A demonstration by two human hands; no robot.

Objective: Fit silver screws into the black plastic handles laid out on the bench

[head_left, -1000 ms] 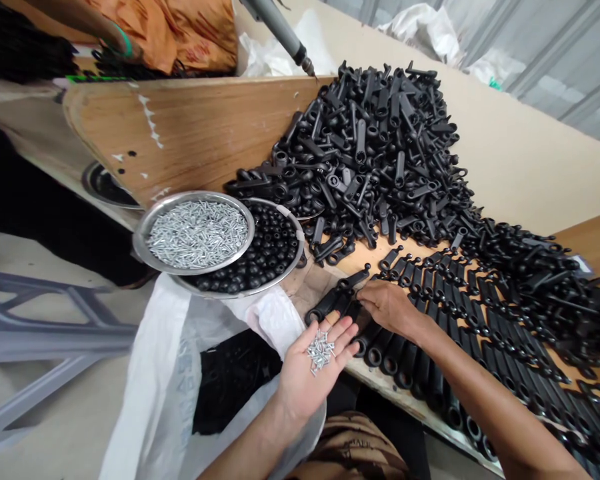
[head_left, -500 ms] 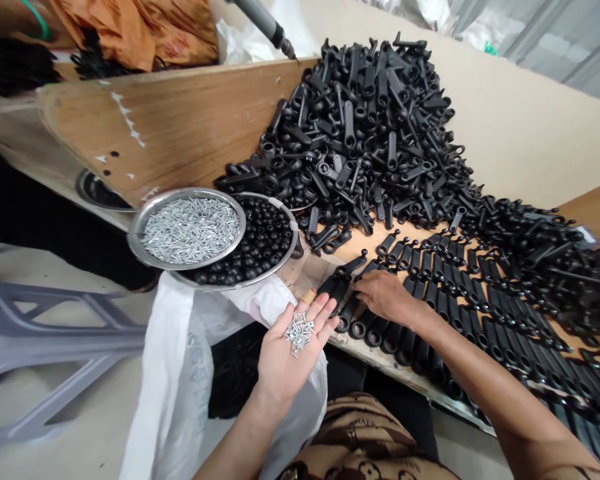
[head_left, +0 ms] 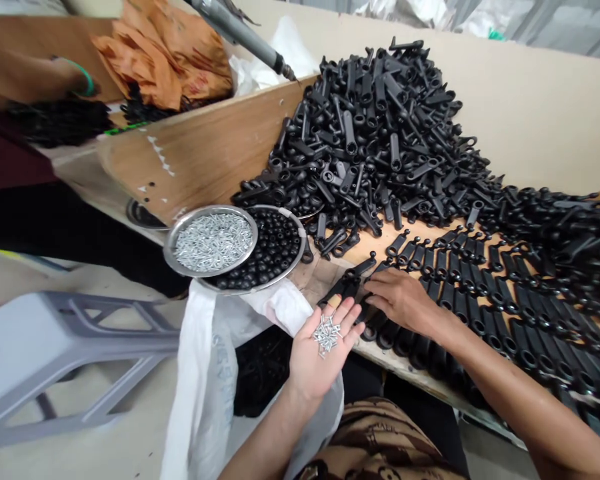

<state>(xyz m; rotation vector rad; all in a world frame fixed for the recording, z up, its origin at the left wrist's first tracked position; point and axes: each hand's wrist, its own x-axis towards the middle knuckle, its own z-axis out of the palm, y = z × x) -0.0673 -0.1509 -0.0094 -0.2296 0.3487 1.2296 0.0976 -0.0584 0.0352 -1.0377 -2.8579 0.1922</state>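
Note:
My left hand [head_left: 310, 370] is palm up with its fingers stretched out, and a small heap of silver screws [head_left: 327, 335] rests on the palm. Just right of it, my right hand [head_left: 405, 300] bends over the near left end of the rows of black crank handles [head_left: 467, 310]. Its fingers are drawn together and pointed down at the handles. Whatever lies between those fingertips is hidden. A few black handles [head_left: 349, 283] lie side by side beyond my left fingertips.
A steel bowl of silver screws [head_left: 213, 241] sits over a bowl of black knobs [head_left: 276, 250]. Loose black handles [head_left: 380, 127] are piled behind. A powered screwdriver [head_left: 260, 43] hangs above. A grey stool [head_left: 35, 360] and another person's arm [head_left: 35, 77] are at left.
The whole view has shifted, so the bowls and handles appear farther right. More of the other person and stool shows at left. Both my hands keep nearly the same pose.

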